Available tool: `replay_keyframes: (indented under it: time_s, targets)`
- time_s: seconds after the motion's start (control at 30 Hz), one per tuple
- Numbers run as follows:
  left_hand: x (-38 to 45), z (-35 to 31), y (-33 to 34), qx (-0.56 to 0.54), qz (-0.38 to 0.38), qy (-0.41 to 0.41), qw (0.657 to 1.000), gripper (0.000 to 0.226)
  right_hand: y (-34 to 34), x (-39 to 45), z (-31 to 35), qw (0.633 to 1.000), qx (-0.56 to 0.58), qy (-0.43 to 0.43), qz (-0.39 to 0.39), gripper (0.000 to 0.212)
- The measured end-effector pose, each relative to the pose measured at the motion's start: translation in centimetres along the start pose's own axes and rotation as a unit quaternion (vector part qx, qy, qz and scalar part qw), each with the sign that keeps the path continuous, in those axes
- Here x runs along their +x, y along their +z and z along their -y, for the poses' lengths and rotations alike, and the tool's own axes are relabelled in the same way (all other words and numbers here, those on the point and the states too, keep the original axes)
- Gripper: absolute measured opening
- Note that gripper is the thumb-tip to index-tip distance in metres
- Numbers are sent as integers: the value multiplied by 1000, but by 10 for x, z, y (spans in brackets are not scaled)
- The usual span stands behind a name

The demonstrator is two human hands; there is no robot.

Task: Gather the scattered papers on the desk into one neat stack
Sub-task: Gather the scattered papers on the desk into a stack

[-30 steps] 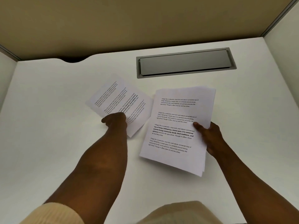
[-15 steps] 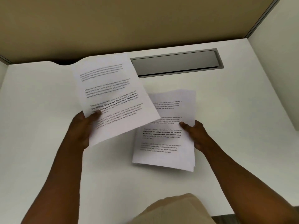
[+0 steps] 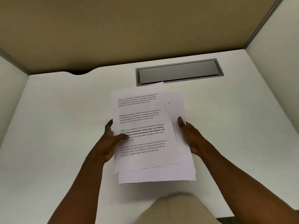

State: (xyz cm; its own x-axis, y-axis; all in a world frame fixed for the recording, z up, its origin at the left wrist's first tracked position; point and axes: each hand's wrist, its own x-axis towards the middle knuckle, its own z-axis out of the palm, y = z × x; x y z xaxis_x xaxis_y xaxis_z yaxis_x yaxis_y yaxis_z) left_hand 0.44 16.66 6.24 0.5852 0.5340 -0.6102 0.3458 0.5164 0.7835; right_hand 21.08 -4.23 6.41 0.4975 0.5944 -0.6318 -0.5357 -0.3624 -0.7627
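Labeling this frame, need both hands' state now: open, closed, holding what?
Left hand: grips the left edge of the top sheet, thumb on its face.
Right hand: holds the right edge of the paper stack.

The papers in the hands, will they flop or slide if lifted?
Probably floppy: the papers are thin loose sheets. They may slide apart, since their edges already sit uneven at the bottom. Likely light, as the left hand and right hand hold only the sides.
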Motion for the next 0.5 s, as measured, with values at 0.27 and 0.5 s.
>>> replay_keyframes:
  time_s: [0.27, 0.5]
  targets:
    - [1, -3, 22, 68, -65, 30, 995, 32, 9, 1, 5, 998, -8, -54, 44, 34]
    - [-9, -26, 39, 39, -136, 190, 971, 36, 26, 1, 35, 988, -40, -149, -16, 32]
